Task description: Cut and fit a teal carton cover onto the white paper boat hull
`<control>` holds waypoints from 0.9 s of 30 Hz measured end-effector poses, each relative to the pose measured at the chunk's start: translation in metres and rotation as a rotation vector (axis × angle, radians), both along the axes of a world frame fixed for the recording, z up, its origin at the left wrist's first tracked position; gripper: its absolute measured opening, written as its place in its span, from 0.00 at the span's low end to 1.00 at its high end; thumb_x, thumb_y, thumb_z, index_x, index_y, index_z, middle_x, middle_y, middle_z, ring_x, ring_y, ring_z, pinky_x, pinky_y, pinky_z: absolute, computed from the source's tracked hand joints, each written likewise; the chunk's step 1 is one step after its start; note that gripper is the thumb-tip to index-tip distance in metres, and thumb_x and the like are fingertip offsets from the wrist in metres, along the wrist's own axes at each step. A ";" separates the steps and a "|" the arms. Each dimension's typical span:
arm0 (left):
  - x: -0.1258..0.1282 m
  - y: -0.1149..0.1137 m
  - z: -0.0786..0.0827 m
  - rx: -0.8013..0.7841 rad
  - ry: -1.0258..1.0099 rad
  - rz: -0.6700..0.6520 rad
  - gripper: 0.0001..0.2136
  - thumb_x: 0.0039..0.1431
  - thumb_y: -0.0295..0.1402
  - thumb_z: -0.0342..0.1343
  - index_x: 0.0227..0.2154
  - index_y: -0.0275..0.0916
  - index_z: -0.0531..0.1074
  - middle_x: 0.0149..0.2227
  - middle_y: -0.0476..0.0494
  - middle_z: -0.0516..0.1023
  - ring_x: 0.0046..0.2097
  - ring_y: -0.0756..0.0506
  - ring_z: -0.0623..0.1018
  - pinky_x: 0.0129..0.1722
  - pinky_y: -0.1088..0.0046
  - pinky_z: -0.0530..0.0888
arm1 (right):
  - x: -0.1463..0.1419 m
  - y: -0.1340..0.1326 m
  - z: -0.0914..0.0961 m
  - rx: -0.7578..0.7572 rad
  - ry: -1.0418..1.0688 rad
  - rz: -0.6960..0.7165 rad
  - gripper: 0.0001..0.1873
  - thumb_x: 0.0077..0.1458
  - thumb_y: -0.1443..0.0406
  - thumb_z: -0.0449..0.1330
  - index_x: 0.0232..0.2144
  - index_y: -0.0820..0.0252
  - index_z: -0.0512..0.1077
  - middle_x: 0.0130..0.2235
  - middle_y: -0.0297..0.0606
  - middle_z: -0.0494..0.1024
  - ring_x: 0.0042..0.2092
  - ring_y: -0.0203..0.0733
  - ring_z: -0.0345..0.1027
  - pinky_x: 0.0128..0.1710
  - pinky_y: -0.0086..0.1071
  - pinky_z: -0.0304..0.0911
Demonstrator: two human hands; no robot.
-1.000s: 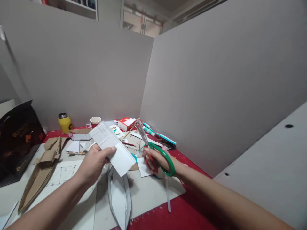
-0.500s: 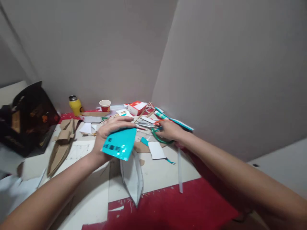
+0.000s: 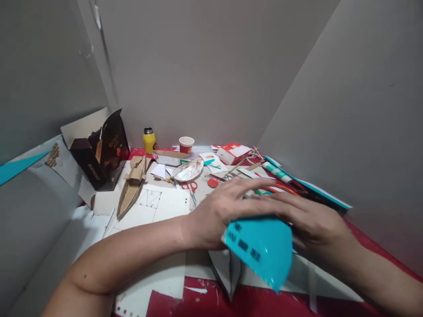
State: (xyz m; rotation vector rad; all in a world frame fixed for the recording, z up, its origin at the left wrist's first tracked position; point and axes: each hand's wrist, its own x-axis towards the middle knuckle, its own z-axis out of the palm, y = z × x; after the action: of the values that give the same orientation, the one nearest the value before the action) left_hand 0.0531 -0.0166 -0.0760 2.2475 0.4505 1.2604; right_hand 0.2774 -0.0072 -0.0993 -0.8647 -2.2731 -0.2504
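A turquoise plastic sheet [image 3: 261,253] with dark printing hangs tilted between my hands. My left hand [image 3: 221,209] pinches its upper left part, the fingers reaching across the top. At the sheet's upper right edge, my right hand [image 3: 317,220] is closed, its fingertips overlapping the left ones. Scissors with an orange handle [image 3: 286,188] show just behind the right fingers, partly hidden. Below the sheet, a pale, pointed boat-like form [image 3: 228,270] is partly covered.
A cardboard boat [image 3: 130,191] lies left on drawn-on paper. Behind stand a dark box [image 3: 99,160], a yellow bottle [image 3: 150,141] and a paper cup [image 3: 186,144]. Red-handled scissors [image 3: 190,186], a red-and-white box [image 3: 233,152] and a green-and-white tube [image 3: 276,172] lie among scraps.
My right hand has left the scissors and come to the turquoise sheet. The sheet has turned and come nearer. The view has swung left.
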 end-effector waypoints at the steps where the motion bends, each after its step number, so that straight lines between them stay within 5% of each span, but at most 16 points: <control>1: -0.003 0.004 0.004 -0.071 -0.027 0.056 0.16 0.56 0.28 0.57 0.49 0.39 0.76 0.60 0.36 0.69 0.59 0.37 0.70 0.58 0.60 0.66 | 0.003 0.003 0.000 0.085 -0.020 -0.021 0.14 0.61 0.62 0.53 0.49 0.46 0.71 0.41 0.42 0.80 0.41 0.48 0.76 0.36 0.38 0.71; 4: -0.011 0.018 0.017 -0.519 -0.134 0.228 0.14 0.57 0.28 0.54 0.44 0.40 0.78 0.43 0.39 0.81 0.40 0.43 0.79 0.39 0.68 0.75 | 0.013 0.005 0.006 0.220 -0.098 -0.202 0.17 0.60 0.68 0.52 0.51 0.54 0.70 0.42 0.47 0.79 0.41 0.50 0.75 0.35 0.39 0.70; 7: -0.014 0.024 0.026 -0.736 -0.019 0.154 0.14 0.57 0.42 0.57 0.36 0.37 0.81 0.21 0.46 0.76 0.17 0.52 0.65 0.16 0.76 0.59 | 0.014 0.002 0.013 0.140 -0.161 -0.324 0.14 0.60 0.67 0.52 0.45 0.60 0.74 0.37 0.47 0.78 0.38 0.50 0.74 0.34 0.38 0.70; 9: -0.013 0.025 0.027 -0.922 0.052 0.083 0.15 0.50 0.42 0.64 0.38 0.39 0.80 0.14 0.54 0.67 0.14 0.54 0.57 0.15 0.77 0.49 | 0.013 0.001 0.013 0.066 -0.195 -0.379 0.15 0.59 0.67 0.52 0.45 0.61 0.74 0.38 0.46 0.78 0.37 0.48 0.73 0.35 0.38 0.69; 11: -0.011 0.025 0.025 -1.041 0.074 0.001 0.15 0.46 0.39 0.67 0.37 0.40 0.79 0.16 0.55 0.69 0.14 0.56 0.54 0.15 0.77 0.47 | 0.011 -0.001 0.012 0.033 -0.193 -0.403 0.17 0.59 0.68 0.52 0.48 0.62 0.73 0.37 0.47 0.78 0.38 0.47 0.72 0.36 0.38 0.69; 16: -0.006 0.022 0.018 -1.092 0.116 -0.083 0.09 0.45 0.33 0.66 0.31 0.39 0.78 0.22 0.51 0.74 0.17 0.56 0.57 0.17 0.79 0.50 | -0.004 -0.017 0.009 -0.094 0.154 -0.170 0.23 0.53 0.74 0.51 0.51 0.65 0.70 0.42 0.48 0.79 0.43 0.49 0.73 0.44 0.43 0.69; 20: -0.003 0.021 0.012 -1.063 0.131 -0.161 0.04 0.44 0.27 0.61 0.27 0.38 0.75 0.23 0.51 0.72 0.23 0.53 0.63 0.22 0.80 0.59 | -0.024 -0.033 0.001 -0.533 0.578 -0.017 0.23 0.52 0.71 0.57 0.52 0.59 0.68 0.38 0.38 0.77 0.36 0.40 0.72 0.35 0.34 0.70; 24: -0.001 0.025 0.004 -1.075 0.064 -0.192 0.03 0.41 0.26 0.55 0.22 0.37 0.73 0.20 0.52 0.65 0.21 0.53 0.60 0.20 0.80 0.60 | -0.031 -0.034 -0.008 -0.692 0.566 0.070 0.31 0.49 0.73 0.56 0.57 0.56 0.62 0.40 0.36 0.74 0.34 0.37 0.67 0.34 0.32 0.66; 27: 0.000 0.031 -0.005 -1.132 0.007 -0.186 0.05 0.45 0.32 0.57 0.19 0.37 0.68 0.18 0.53 0.62 0.20 0.53 0.60 0.17 0.80 0.60 | -0.026 -0.026 -0.011 -0.751 0.452 0.054 0.28 0.46 0.74 0.56 0.52 0.56 0.64 0.31 0.29 0.69 0.29 0.35 0.61 0.29 0.29 0.60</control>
State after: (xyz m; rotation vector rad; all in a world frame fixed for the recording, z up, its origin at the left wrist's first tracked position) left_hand 0.0531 0.0147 -0.0807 1.2768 0.7047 0.6146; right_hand 0.2510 -0.0331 -0.1098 -1.0797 -1.9387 0.7972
